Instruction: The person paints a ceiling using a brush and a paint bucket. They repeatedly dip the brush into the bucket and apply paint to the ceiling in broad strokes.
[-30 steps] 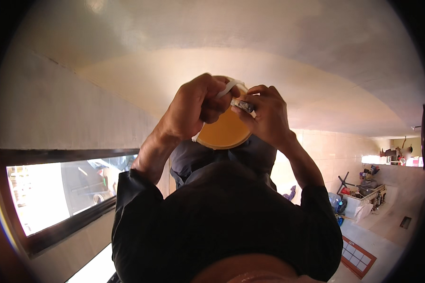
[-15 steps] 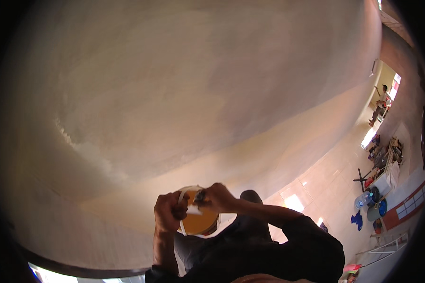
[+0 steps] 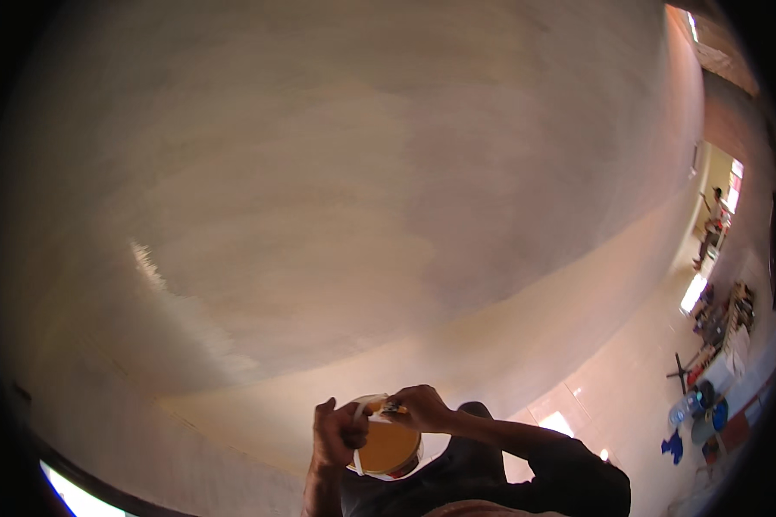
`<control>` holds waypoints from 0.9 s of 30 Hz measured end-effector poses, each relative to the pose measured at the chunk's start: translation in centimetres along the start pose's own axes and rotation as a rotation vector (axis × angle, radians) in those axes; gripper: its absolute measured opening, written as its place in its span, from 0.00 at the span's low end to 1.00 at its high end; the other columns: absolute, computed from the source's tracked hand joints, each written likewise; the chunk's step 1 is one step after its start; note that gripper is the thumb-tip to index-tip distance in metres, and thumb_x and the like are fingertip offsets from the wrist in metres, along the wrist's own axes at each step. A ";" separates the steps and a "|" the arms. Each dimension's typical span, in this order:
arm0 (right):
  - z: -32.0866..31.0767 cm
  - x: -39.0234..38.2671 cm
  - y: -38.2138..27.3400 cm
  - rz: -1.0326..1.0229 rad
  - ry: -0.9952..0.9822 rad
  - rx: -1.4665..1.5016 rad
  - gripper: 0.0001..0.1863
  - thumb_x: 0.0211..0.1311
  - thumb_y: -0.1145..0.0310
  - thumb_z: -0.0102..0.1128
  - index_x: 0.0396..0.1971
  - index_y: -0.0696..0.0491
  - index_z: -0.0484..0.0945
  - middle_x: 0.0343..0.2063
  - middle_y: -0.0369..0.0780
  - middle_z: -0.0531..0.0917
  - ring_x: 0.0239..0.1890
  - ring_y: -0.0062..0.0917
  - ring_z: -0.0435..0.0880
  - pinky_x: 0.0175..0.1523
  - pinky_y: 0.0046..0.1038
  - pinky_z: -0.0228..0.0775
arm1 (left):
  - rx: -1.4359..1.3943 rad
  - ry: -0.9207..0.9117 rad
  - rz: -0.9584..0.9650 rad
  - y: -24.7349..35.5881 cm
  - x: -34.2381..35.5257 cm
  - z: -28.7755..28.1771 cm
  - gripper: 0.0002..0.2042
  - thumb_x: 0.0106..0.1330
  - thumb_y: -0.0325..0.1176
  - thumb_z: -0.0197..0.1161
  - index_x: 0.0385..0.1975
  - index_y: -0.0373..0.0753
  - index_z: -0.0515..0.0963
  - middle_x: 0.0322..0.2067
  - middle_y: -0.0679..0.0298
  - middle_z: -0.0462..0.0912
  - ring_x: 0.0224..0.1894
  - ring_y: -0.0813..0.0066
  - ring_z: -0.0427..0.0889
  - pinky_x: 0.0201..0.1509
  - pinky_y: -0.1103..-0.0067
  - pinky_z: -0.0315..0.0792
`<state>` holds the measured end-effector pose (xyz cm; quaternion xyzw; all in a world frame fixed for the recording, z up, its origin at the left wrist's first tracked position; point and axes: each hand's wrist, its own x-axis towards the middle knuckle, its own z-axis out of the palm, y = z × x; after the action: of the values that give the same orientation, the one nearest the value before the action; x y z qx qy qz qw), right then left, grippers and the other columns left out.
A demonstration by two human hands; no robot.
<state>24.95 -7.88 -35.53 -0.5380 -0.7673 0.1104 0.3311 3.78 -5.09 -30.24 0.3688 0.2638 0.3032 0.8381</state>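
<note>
At the bottom of the view, my left hand [image 3: 341, 431] grips the white handle of a bucket [image 3: 384, 450] that shows orange-yellow inside. My right hand [image 3: 418, 409] is closed on a small dark-and-pale tool [image 3: 392, 408], too small to identify, at the bucket's upper edge. The bucket is over my dark-clothed legs. A broad plastered surface [image 3: 405, 189] in uneven beige and grey fills most of the view, with a lighter rough streak [image 3: 148, 267] at the left.
At far right a person [image 3: 712, 226] appears near bright openings. Below are cluttered items [image 3: 714, 323], a dark cross-shaped stand [image 3: 679, 370], a clear water jug [image 3: 685, 408], blue containers [image 3: 716, 418] and a blue cloth [image 3: 672, 446]. A bright window [image 3: 78, 495] sits at lower left.
The view has tilted toward the plastered surface, which now fills most of it. My hands and the bucket appear much lower, still held together, the right hand on the small tool.
</note>
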 end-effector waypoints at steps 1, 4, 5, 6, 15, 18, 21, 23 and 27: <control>0.7 0.1 0.5 0.004 0.025 -0.004 0.12 0.51 0.61 0.69 0.34 0.50 0.85 0.28 0.41 0.85 0.33 0.36 0.85 0.38 0.35 0.77 | -0.007 -0.003 -0.004 -0.4 0.4 -0.6 0.34 0.62 0.62 0.38 0.39 0.29 0.72 0.18 0.73 0.60 0.15 0.85 0.53 0.17 0.84 0.48; 0.1 -0.1 0.6 -0.004 0.065 -0.036 0.12 0.51 0.60 0.70 0.35 0.48 0.85 0.29 0.39 0.86 0.33 0.34 0.86 0.40 0.34 0.77 | -0.007 0.001 -0.020 -0.8 0.2 -0.3 0.34 0.63 0.61 0.36 0.41 0.30 0.71 0.18 0.74 0.60 0.15 0.85 0.53 0.18 0.83 0.49; 0.1 -0.1 0.8 -0.067 0.086 -0.050 0.12 0.51 0.59 0.70 0.34 0.48 0.85 0.29 0.39 0.86 0.33 0.33 0.86 0.39 0.34 0.77 | 0.003 0.002 -0.021 -1.0 0.4 -0.3 0.34 0.63 0.61 0.36 0.42 0.30 0.70 0.18 0.74 0.59 0.15 0.85 0.53 0.18 0.84 0.49; 0.2 0.1 1.1 -0.129 0.110 -0.062 0.12 0.51 0.59 0.70 0.33 0.48 0.85 0.29 0.38 0.86 0.34 0.33 0.86 0.39 0.33 0.77 | 0.014 0.000 -0.022 -1.0 0.6 -0.3 0.34 0.63 0.61 0.36 0.43 0.30 0.70 0.18 0.75 0.59 0.16 0.86 0.53 0.19 0.85 0.49; -1.7 0.3 -1.3 0.076 -0.003 0.121 0.12 0.53 0.56 0.68 0.28 0.49 0.86 0.20 0.41 0.84 0.22 0.35 0.84 0.30 0.33 0.74 | 0.155 0.045 0.095 -0.8 0.1 1.4 0.33 0.66 0.61 0.35 0.41 0.32 0.72 0.17 0.77 0.59 0.16 0.87 0.52 0.20 0.84 0.45; 0.6 -0.4 0.4 0.144 -0.057 0.431 0.13 0.50 0.59 0.72 0.29 0.53 0.86 0.22 0.44 0.84 0.24 0.33 0.85 0.32 0.30 0.74 | 0.203 0.039 0.106 -0.2 0.0 1.6 0.32 0.66 0.61 0.35 0.38 0.33 0.73 0.16 0.77 0.59 0.16 0.87 0.52 0.20 0.84 0.45; 1.6 -0.2 0.6 0.276 -0.213 0.539 0.14 0.49 0.60 0.74 0.29 0.55 0.86 0.21 0.40 0.84 0.24 0.17 0.79 0.32 0.26 0.71 | 0.168 0.080 0.176 -0.7 0.9 0.9 0.29 0.68 0.57 0.36 0.35 0.33 0.74 0.16 0.76 0.59 0.15 0.87 0.52 0.19 0.83 0.46; 1.3 -0.1 0.4 0.301 -0.203 0.588 0.11 0.49 0.64 0.73 0.28 0.56 0.86 0.20 0.37 0.84 0.25 0.15 0.78 0.32 0.25 0.70 | 0.139 0.106 0.196 -1.6 1.6 0.3 0.27 0.70 0.53 0.37 0.34 0.33 0.74 0.15 0.76 0.60 0.14 0.87 0.52 0.18 0.83 0.46; 1.6 -1.3 0.9 0.423 -0.197 0.738 0.08 0.53 0.69 0.69 0.29 0.59 0.84 0.23 0.33 0.83 0.28 0.13 0.78 0.35 0.21 0.70 | 0.196 0.080 0.210 -2.5 2.4 0.7 0.26 0.69 0.52 0.38 0.32 0.33 0.75 0.15 0.76 0.59 0.14 0.87 0.51 0.18 0.83 0.45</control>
<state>24.89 -8.36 -37.66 -0.5159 -0.5773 0.4934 0.3964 6.69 -5.09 -32.30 0.4621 0.2852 0.3764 0.7506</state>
